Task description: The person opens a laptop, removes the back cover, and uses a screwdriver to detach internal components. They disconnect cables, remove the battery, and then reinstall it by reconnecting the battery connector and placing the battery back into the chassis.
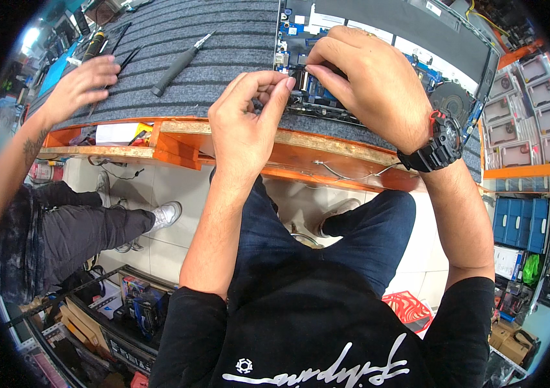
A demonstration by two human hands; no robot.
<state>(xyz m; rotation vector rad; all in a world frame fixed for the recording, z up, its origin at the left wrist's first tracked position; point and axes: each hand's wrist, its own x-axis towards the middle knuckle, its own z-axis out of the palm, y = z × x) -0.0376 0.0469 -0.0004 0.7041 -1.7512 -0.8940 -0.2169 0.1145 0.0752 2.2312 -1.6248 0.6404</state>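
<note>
An opened laptop (440,52) lies on the bench with its insides bare: a blue circuit board, long dark battery cells and a round black fan (451,99). Over its near left corner, my left hand (246,119) pinches thumb against forefinger beside a small black part. Just to the right, my right hand (372,74) reaches across the board with thumb and forefinger drawn together at the same spot. What either pinch holds is too small to make out. A black watch sits on my right wrist.
A grey screwdriver (183,64) lies on the ribbed grey mat (223,29). At the left, a co-worker's hand (84,84) hovers near tweezers and another screwdriver (94,45). An open drawer (103,152) sits under the bench edge; clear plastic drawers (540,97) stand at the right.
</note>
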